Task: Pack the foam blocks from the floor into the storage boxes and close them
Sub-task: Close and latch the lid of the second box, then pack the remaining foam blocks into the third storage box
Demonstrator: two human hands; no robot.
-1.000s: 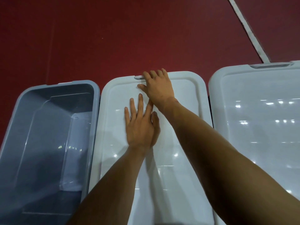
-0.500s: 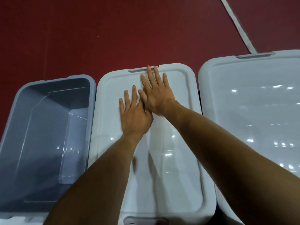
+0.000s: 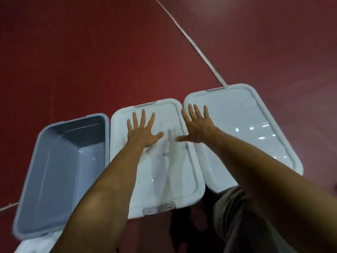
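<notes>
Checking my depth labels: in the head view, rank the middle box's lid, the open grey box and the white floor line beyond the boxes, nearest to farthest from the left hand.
1. Middle lid: directly under the left hand.
2. Open grey box: just to the hand's left.
3. White floor line: far side, up and to the right.

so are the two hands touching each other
Apart: the head view shows bare middle lid between the thumbs of the left hand and right hand.
</notes>
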